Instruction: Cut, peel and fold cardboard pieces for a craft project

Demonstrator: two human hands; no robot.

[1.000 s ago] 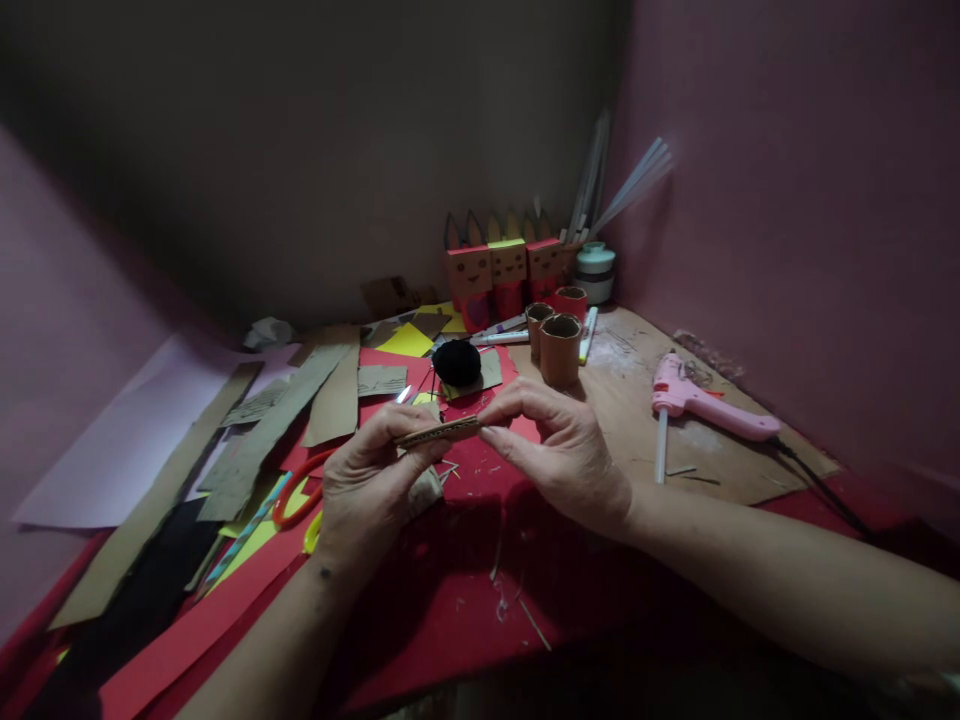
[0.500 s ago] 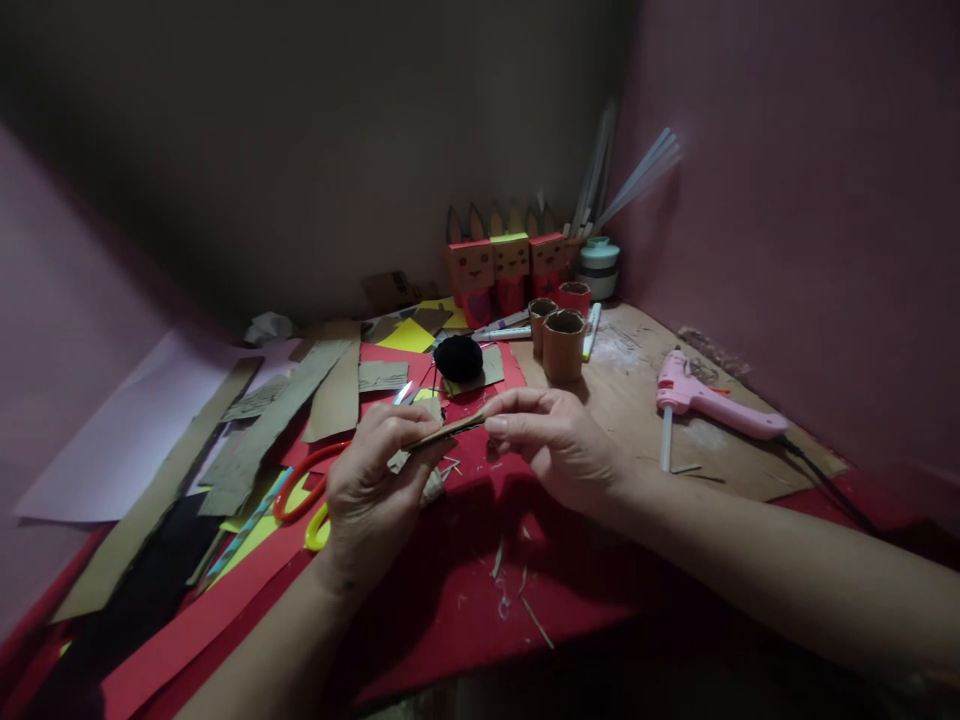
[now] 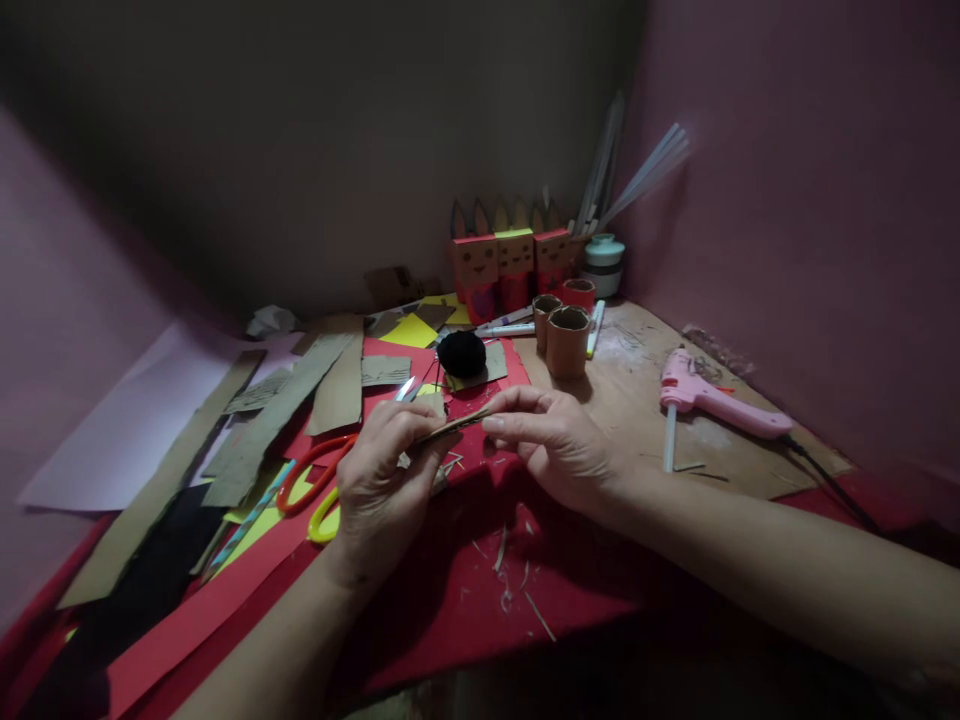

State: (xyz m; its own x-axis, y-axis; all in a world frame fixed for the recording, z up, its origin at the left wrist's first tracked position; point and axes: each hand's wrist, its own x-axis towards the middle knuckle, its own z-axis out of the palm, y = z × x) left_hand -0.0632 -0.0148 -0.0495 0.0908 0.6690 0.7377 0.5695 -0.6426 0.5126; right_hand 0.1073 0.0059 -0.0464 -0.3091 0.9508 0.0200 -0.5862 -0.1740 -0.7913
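Observation:
Between my two hands a small piece of cardboard [image 3: 453, 425] is held nearly edge-on over the red table. My left hand [image 3: 386, 480] grips its left end between thumb and fingers. The fingertips of my right hand [image 3: 551, 440] pinch its right end. Just behind lies a ball of black yarn [image 3: 461, 355] on a cardboard scrap. Scissors with red and yellow handles [image 3: 324, 516] lie beside my left hand, partly hidden by it. Cardboard tubes [image 3: 568, 343] stand beyond my right hand.
A pink glue gun [image 3: 720, 400] rests on a brown board [image 3: 637, 440] at right, its cord trailing off. Several box-headed figures with ears [image 3: 514, 256] stand at the back. Cardboard strips [image 3: 337, 385] and red paper [image 3: 217, 620] cover the left. Thin scraps [image 3: 538, 615] litter the front.
Both hands keep their hold on the cardboard piece, with hardly any movement. The whole view has shifted slightly.

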